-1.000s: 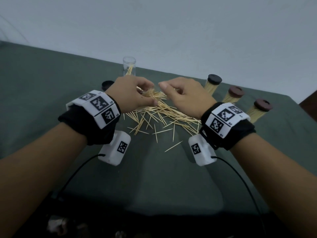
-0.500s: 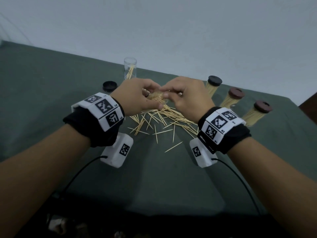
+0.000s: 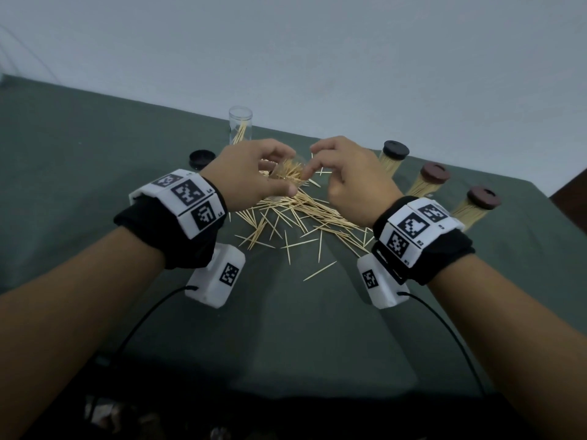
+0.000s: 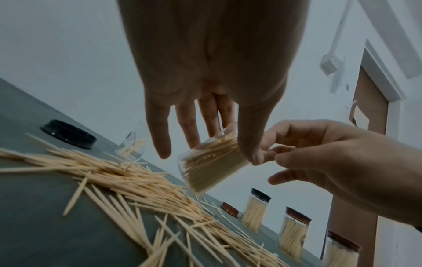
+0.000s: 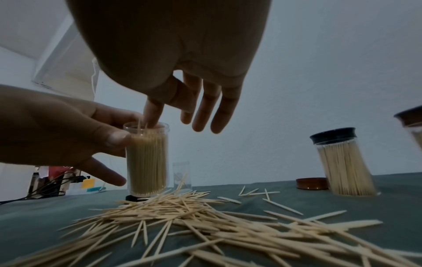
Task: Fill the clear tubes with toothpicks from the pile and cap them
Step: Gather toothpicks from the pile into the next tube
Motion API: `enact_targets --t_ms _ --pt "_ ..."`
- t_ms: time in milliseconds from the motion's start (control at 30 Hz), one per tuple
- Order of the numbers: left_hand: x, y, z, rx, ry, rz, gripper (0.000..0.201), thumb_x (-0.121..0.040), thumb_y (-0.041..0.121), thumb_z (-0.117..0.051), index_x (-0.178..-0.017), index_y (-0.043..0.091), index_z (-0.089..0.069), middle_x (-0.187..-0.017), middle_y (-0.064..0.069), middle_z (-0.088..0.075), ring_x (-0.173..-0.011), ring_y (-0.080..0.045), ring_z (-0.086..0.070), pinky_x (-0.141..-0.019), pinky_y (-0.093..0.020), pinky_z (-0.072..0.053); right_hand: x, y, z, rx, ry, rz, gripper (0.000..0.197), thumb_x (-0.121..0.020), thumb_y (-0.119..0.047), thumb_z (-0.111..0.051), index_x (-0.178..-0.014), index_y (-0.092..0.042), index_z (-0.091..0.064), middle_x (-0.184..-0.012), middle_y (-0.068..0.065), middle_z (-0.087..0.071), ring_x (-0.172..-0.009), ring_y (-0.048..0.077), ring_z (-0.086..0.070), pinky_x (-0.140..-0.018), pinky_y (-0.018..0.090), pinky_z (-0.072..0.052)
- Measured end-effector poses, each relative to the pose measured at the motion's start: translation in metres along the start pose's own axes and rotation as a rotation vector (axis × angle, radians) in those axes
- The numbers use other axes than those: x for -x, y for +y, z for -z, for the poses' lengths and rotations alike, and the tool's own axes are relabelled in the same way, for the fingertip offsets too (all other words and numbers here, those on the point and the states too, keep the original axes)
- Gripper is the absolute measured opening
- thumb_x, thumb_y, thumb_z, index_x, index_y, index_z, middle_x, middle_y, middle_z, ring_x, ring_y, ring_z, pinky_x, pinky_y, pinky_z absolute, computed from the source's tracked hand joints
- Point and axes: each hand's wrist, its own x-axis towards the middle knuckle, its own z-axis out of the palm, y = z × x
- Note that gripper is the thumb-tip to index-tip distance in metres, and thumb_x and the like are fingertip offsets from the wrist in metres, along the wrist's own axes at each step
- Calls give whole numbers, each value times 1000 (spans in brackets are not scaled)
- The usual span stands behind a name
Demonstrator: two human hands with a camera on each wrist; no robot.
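Note:
My left hand grips a clear tube packed nearly full of toothpicks, thumb on one side and fingers on the other, just above the toothpick pile. In the right wrist view the tube stands about upright with its mouth uncapped. My right hand reaches over it, and its index fingertip dips into the mouth onto the toothpick ends while the other fingers hang straight. One toothpick sticks up beside that finger. The left wrist view shows the tube between my thumb and fingers.
A second clear tube holding a few toothpicks stands at the back, with a loose black cap to its left. Three capped, filled tubes line the right side. A loose brown cap lies near them. The cloth is dark green.
Both hands have risen a little from the pile. My right hand brought toothpicks to the tube's mouth and now has its index finger in the mouth.

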Motion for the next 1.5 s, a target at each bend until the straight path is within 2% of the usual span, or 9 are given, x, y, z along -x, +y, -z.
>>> enact_targets --t_ms 133,233,333,667,767,933,1067,1300,1500 --pt "1 0 -2 -4 -28 -8 56 -74 35 -82 -125 34 -58 -117 18 -63 -111 1 -58 -82 -9 -38 0 1 -3 66 -57 -8 50 -82 7 -44 -108 -27 -72 -139 3 -49 -128 23 -45 -106 38 -38" --pt "0 0 -2 -4 -10 -4 58 -74 37 -82 -127 33 -58 -117 18 -63 -111 0 -58 -82 -10 -38 1 0 -1 -16 9 -2 49 -79 9 -44 -98 -25 -73 -134 2 -52 -125 20 -48 -103 32 -37" --pt "0 1 -2 -23 -1 -9 60 -74 36 -82 -129 31 -57 -117 18 -61 -111 0 -57 -85 -13 -38 1 -1 -1 5 -64 7 48 -79 8 -44 -92 -27 -74 -135 0 -53 -126 20 -47 -105 35 -37" --pt "0 2 -2 -31 24 -21 59 -74 35 -82 -128 30 -58 -115 18 -63 -107 3 -56 -75 -1 -32 3 -6 -1 64 -80 -33 58 -83 6 -43 -123 -28 -65 -148 5 -44 -136 26 -39 -113 39 -30" --pt "0 2 -2 -33 28 -19 58 -73 34 -83 -125 30 -58 -111 20 -63 -103 6 -55 -69 3 -32 3 -8 -2 3 -33 -19 53 -81 8 -43 -112 -25 -71 -145 5 -46 -135 24 -41 -111 31 -30" --pt "0 4 -2 -33 55 -27 56 -73 34 -84 -123 30 -60 -106 23 -62 -103 5 -56 -65 9 -31 2 -5 -4 48 -8 -7 49 -83 6 -46 -116 -22 -68 -146 7 -45 -134 25 -41 -111 38 -33" --pt "0 3 -2 -22 62 -13 57 -72 32 -85 -123 30 -60 -107 20 -64 -103 3 -58 -64 7 -34 5 -4 -4 -24 43 67 45 -79 8 -45 -96 -22 -73 -135 6 -54 -125 25 -50 -103 37 -40" --pt "1 3 -3 -21 45 -8 58 -72 33 -84 -124 29 -60 -110 19 -64 -104 3 -57 -67 4 -34 5 -3 -5 45 -19 49 59 -79 8 -46 -117 -30 -69 -144 7 -47 -125 27 -48 -103 43 -41" --pt "0 3 -3 -9 50 -6 57 -72 30 -85 -124 29 -60 -109 20 -64 -107 1 -58 -73 0 -34 6 -1 -4 20 -46 48 52 -78 7 -44 -103 -28 -73 -143 5 -47 -129 27 -46 -105 46 -39"
